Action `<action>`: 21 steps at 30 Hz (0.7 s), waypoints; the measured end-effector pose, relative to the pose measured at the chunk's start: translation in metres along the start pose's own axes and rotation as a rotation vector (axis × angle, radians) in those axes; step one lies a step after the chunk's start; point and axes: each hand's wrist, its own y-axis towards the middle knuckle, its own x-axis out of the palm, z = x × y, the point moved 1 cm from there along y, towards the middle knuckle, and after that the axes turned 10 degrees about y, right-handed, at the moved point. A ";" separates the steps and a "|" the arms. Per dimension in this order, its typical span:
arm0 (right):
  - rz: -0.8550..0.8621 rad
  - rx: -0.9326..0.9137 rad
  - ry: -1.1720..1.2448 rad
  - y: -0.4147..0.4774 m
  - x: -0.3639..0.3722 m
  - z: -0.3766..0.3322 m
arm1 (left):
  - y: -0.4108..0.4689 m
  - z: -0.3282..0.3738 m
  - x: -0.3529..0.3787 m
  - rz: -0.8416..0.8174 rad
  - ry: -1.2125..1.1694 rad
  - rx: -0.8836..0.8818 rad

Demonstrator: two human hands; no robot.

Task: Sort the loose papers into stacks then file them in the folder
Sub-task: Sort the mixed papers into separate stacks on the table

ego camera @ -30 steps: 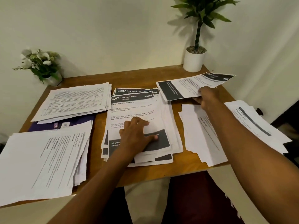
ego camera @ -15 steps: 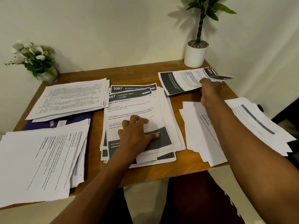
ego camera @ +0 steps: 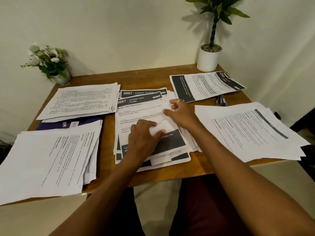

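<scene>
While left hand [ego camera: 144, 136], right hand [ego camera: 183, 114] pinch centre stack [ego camera: 136, 111]: five stacks [ego camera: 51, 159].

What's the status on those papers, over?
Left hand pinches top sheet of centre pile. Right hand on that sheet's right edge, grip unclear. Purple folder half buried under far-left stack.
</scene>
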 end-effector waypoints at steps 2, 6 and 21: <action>-0.040 -0.048 -0.122 -0.007 0.014 0.005 | 0.000 -0.017 -0.011 0.087 0.068 -0.087; -0.033 -0.078 -0.304 -0.014 0.028 0.008 | 0.002 -0.046 -0.026 -0.039 0.202 -0.304; -0.057 0.223 0.436 -0.005 -0.003 -0.002 | 0.003 -0.040 -0.026 0.009 0.107 -0.328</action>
